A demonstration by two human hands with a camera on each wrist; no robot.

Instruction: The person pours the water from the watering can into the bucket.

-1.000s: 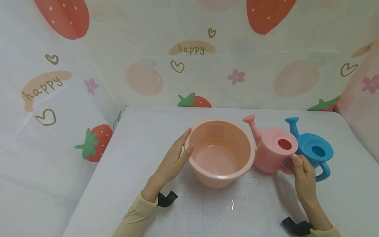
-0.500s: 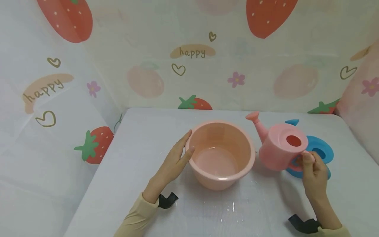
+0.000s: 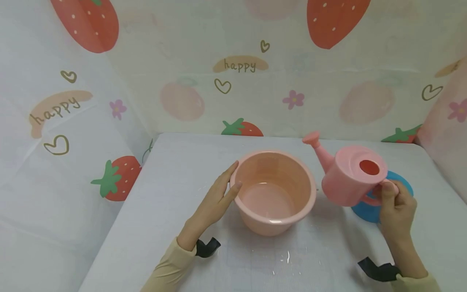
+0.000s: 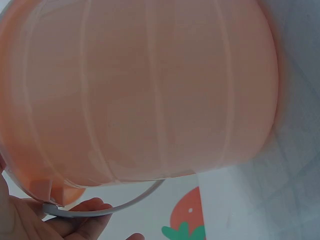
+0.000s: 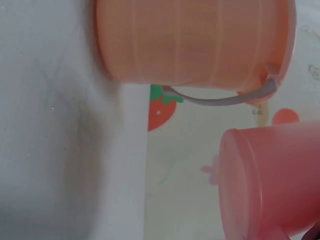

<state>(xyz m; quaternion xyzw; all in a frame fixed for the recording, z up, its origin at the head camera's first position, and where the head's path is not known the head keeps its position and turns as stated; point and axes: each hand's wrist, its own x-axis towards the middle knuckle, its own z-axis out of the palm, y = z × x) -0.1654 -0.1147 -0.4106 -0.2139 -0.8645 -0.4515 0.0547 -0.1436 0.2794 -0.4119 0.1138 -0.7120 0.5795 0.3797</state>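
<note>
Pink can point(image 3: 343, 182) up — R hand point(image 3: 398, 209) grips it, L hand point(image 3: 211, 202) straight-fingered on bucket point(image 3: 264, 227) — bail arc point(image 5: 215, 101) wrist cams only.

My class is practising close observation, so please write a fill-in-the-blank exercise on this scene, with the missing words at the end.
The right grip holds the pink watering can by its ____.
In the head view, the pink watering can is to the ____ of the bucket.
The partly hidden thing behind it is ____ in colour.
The backdrop carries the printed word ____.

Missing words: handle; right; blue; happy.
</note>
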